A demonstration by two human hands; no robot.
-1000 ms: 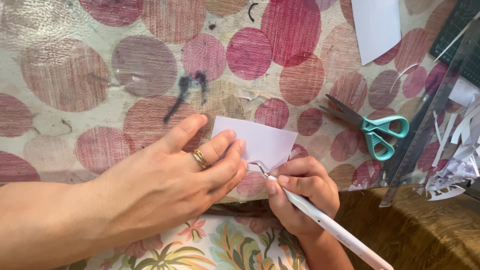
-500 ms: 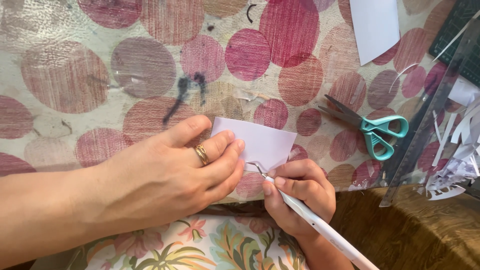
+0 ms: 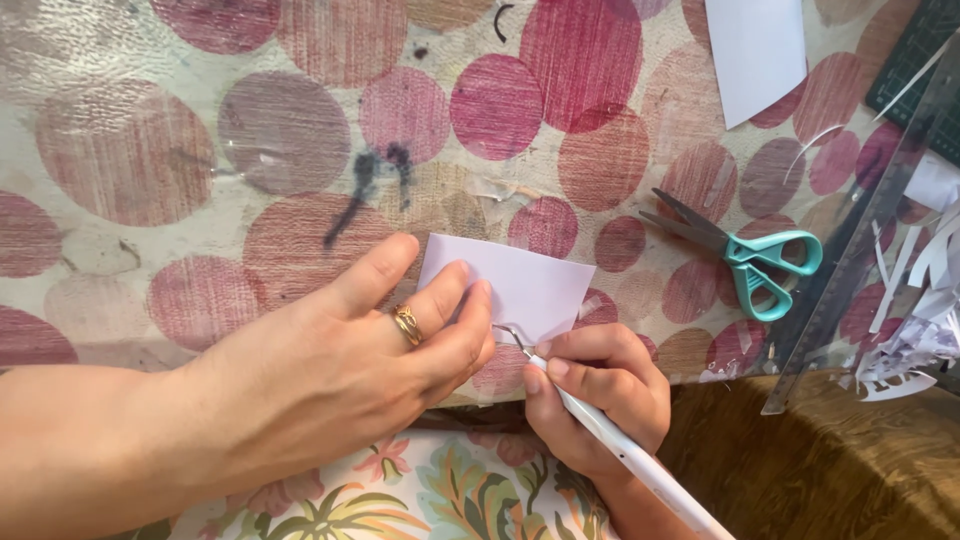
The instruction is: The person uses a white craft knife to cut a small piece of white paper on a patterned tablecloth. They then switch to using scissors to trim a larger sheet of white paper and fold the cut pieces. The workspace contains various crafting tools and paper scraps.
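My two hands work a small sheet of paper [image 3: 520, 285] on a table cover [image 3: 130, 150] printed with red and pink circles.

My left hand [image 3: 350, 350], a gold ring [image 3: 406, 325] on one finger, lies nearly flat with the fingers stretched out and close together, pressing the paper's left side down and gripping nothing. My right hand [image 3: 600, 390], at about five o'clock from the paper, is curled tight around a slim white craft knife [image 3: 620, 450] held like a pen, its metal tip touching the paper's lower edge just beside my left fingertips. Teal-handled scissors [image 3: 745, 250] lie closed at three o'clock from the paper, well apart from it. A clear ruler [image 3: 850, 250] slants past them, with white paper scraps [image 3: 915, 330] heaped beyond. A second white sheet [image 3: 755, 55] sits at one o'clock, by the top edge.
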